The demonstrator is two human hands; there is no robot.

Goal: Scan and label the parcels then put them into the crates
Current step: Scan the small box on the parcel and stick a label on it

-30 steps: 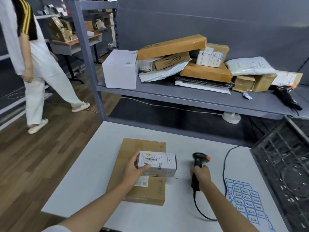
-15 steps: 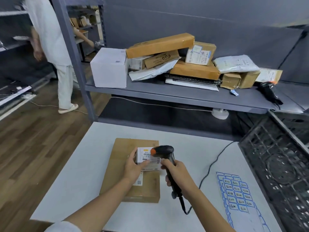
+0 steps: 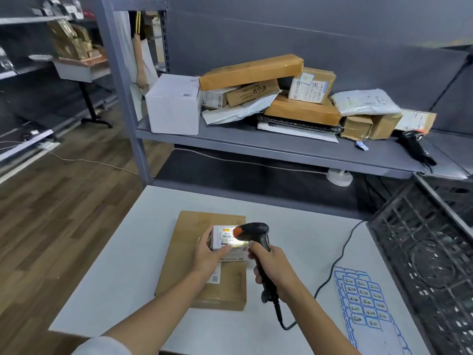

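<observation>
**Scan in progress: watch the aim**

We're holding the small white parcel point(image 3: 228, 242) w/ left hand point(image 3: 208, 257), fingers curled round it, atop the brown box point(image 3: 204, 254) on the table point(image 3: 107, 283). Right hand point(image 3: 275, 265) is gripping the scanner point(image 3: 256, 242), beam lighting the label. Risk, imo: thumb covering the barcode, or parcel tilting, so no read. Vs 0.5 s ago: the beam is now lit.

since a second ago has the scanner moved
Yes. The scanner went left from bare table to over the flat brown box, aimed at the small white parcel.
</observation>
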